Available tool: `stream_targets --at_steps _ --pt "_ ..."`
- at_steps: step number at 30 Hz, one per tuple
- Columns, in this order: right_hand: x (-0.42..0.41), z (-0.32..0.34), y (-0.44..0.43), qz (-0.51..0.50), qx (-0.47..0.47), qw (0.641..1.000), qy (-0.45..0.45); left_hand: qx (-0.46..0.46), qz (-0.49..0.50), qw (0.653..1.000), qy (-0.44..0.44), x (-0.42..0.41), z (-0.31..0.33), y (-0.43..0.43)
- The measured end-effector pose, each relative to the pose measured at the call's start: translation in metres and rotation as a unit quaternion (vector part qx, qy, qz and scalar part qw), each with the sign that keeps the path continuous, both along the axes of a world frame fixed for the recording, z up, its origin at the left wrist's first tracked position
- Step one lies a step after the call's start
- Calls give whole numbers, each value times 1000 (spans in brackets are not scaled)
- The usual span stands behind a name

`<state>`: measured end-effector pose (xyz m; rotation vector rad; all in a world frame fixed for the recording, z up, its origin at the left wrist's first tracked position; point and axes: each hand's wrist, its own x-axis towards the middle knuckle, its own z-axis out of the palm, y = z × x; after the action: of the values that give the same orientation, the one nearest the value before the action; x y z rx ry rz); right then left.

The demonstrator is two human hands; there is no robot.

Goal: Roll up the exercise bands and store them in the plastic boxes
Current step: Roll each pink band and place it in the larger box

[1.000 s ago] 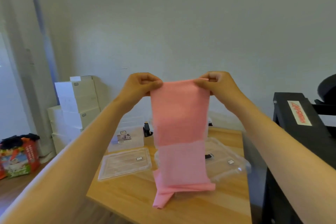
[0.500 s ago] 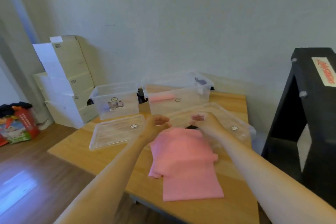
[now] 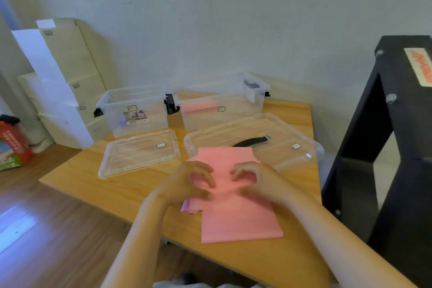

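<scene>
Wooden desk [image 3: 105,194] held a left box [image 3: 140,124], a right box [image 3: 236,114] and, nearer, a flat pink band [image 3: 238,222]. Left hand [image 3: 187,184] and right hand [image 3: 257,180] curled their fingers over it; blur hid whether they pinched it.

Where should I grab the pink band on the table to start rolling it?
Pinch the pink band by its near short edge, probably, a hand at each corner, from your side of the table. That edge lies flat and straight, while the far end overlaps a clear lid.
</scene>
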<state>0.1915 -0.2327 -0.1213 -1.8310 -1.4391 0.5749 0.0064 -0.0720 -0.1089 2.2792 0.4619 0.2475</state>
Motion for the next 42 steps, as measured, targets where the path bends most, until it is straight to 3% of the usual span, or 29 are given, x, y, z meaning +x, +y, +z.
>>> stream_targets --at_steps 6,10,16,24,29,33,35,42 --pt "13 28 11 -10 46 995 88 -75 14 996 -42 14 18 7" --pt "20 22 19 -29 75 991 112 -164 89 970 -158 26 10 -2" --pt "25 12 21 -41 75 992 93 -205 142 944 -217 31 7 -10" --pt "29 24 3 -49 132 973 185 -221 141 938 -227 24 11 -14" --pt "29 29 -4 -38 138 976 163 -190 144 937 -254 25 4 -18" --pt "29 28 -8 -44 99 976 189 -142 116 957 -224 25 2 -22" --pt "33 25 -8 -56 80 973 209 -167 115 957 -209 24 1 -19" --pt "36 17 4 -87 120 979 140 -205 151 935 -246 32 3 -18"
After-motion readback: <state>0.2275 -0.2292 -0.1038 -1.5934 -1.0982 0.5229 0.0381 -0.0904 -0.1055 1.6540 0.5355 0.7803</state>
